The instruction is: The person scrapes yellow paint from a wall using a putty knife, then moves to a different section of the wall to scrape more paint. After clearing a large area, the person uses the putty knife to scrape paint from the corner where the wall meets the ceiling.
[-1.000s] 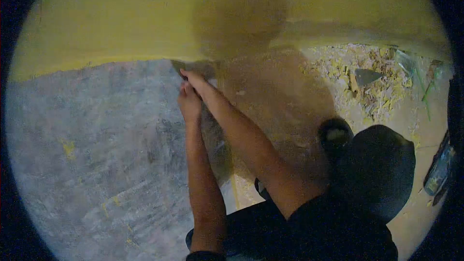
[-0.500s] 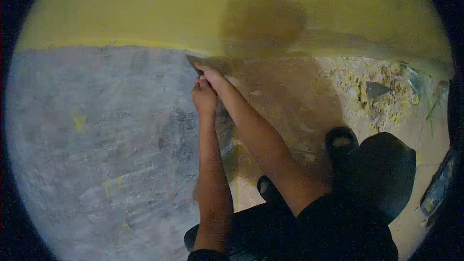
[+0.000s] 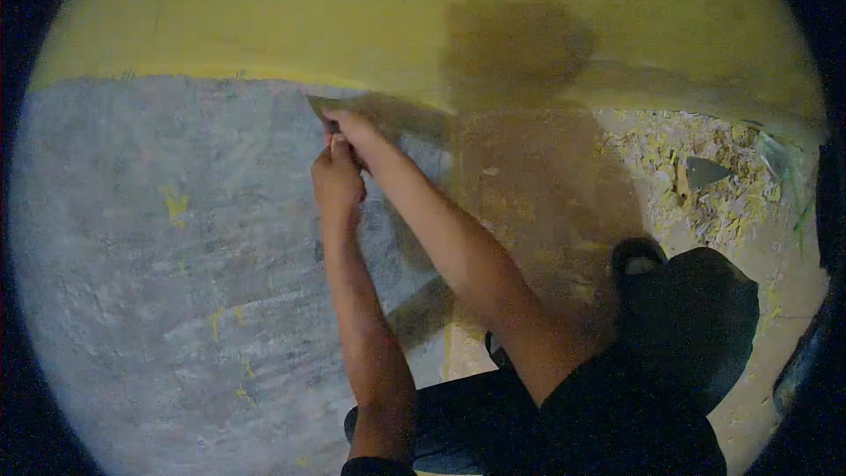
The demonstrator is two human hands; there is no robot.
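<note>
Leftward slides the scraper (image 3: 318,107), carried by the right hand (image 3: 355,129) and left hand (image 3: 337,178) a little further along the top edge of the grey surface (image 3: 256,256) than half a second ago. And look at that grip: both hands are together, clamped one after the other on the handle, the right nearer the blade, the left just below, fingers covering most of the handle. The blade is just under the line where the grey meets the yellow wall (image 3: 264,13); whether it's pressing or skimming, I cannot tell. Down on the grey, toward its left edge, sits a yellow patch (image 3: 177,207), with thinner streaks below it. Over to the right, past the grey's right edge, the floor (image 3: 793,286) carries a spread of pale and yellow flakes (image 3: 733,216) up against the yellow wall's bottom edge. Among them lies a second scraper (image 3: 707,173), untouched, blade pointing right. Nearer in, a dark shoe (image 3: 639,257) stands by the bent knee (image 3: 705,317), and a big shadow (image 3: 520,44) looms over wall and floor.
</note>
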